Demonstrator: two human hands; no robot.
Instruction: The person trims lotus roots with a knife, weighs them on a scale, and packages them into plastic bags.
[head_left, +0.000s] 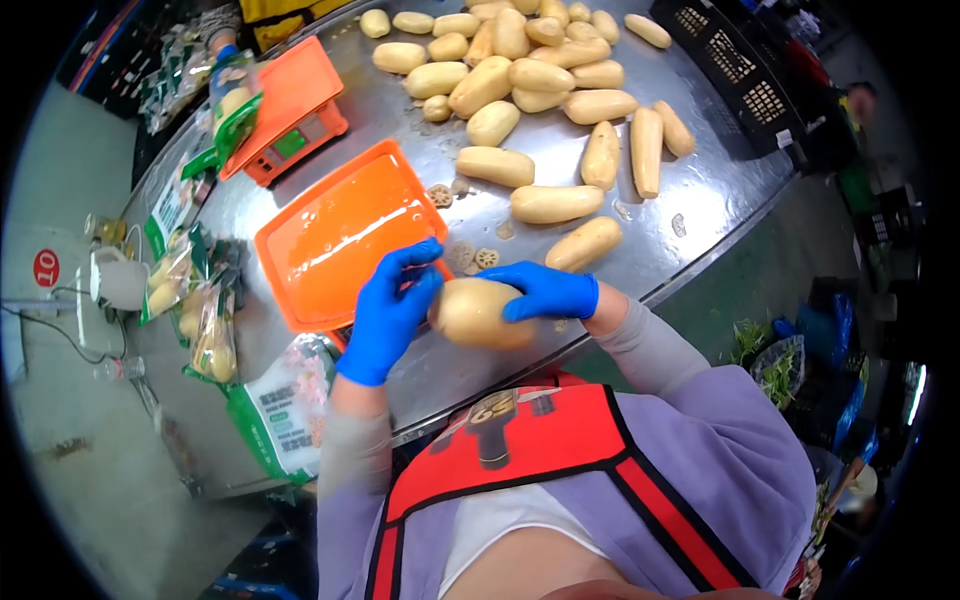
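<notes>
My right hand, in a blue glove, grips a thick peeled lotus root above the front edge of the metal table. Its thumb and fingers lie over the root's right side. At the root's left end is my blue-gloved left hand, its fingers loosely bent, with a gap between thumb and forefinger; I see nothing held there. Whether it touches the root is unclear. Just beyond the left hand lies the orange weighing tray, wet and shiny. Cut lotus slices lie past the held root.
Many peeled lotus roots are heaped across the far side of the metal table. An orange scale stands at the far left, bagged roots along the left edge. A printed bag lies near left; a black crate stands far right.
</notes>
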